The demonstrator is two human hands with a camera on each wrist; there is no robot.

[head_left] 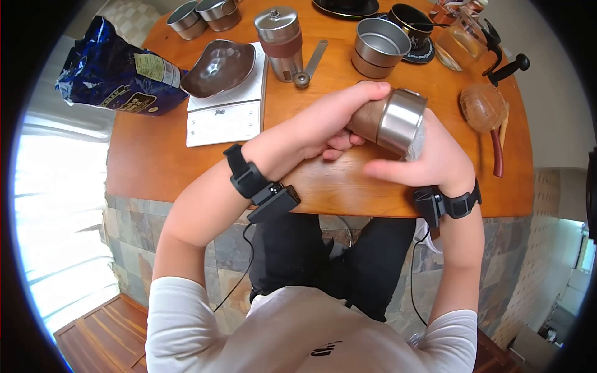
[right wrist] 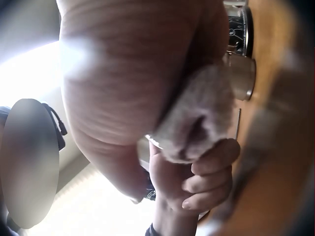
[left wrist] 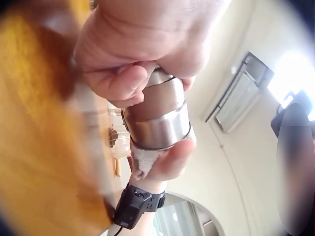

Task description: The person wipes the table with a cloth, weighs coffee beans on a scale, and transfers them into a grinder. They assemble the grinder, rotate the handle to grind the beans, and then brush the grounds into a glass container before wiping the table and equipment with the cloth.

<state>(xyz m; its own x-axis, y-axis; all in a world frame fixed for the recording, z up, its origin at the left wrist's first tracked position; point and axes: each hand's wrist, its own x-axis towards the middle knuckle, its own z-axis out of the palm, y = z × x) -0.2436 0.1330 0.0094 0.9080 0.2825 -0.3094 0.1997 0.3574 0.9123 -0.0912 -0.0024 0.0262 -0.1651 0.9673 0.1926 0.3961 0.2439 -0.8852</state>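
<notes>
A steel cup with a brown band [head_left: 401, 121] is tilted on its side above the table's front part. My left hand [head_left: 336, 121] grips its left end, fingers curled beneath and thumb along the top. At the other end my right hand [head_left: 444, 155] holds a bunched white cloth [head_left: 415, 143] against the cup, its thumb stretched out to the left. The left wrist view shows the cloth [left wrist: 146, 160] at the cup's rim, below the steel band [left wrist: 160, 130]. In the right wrist view the cloth [right wrist: 202, 113] bulges out beside my palm; the right fingertips are hidden.
A white scale [head_left: 224, 127] bears a dark dish [head_left: 221, 67], with a blue bag [head_left: 118, 74] to its left. Behind stand a hand grinder [head_left: 280, 46], a steel cup [head_left: 379, 50] and a black cup [head_left: 413, 28]. At right are a glass pot [head_left: 459, 46] and a round brown object [head_left: 483, 107].
</notes>
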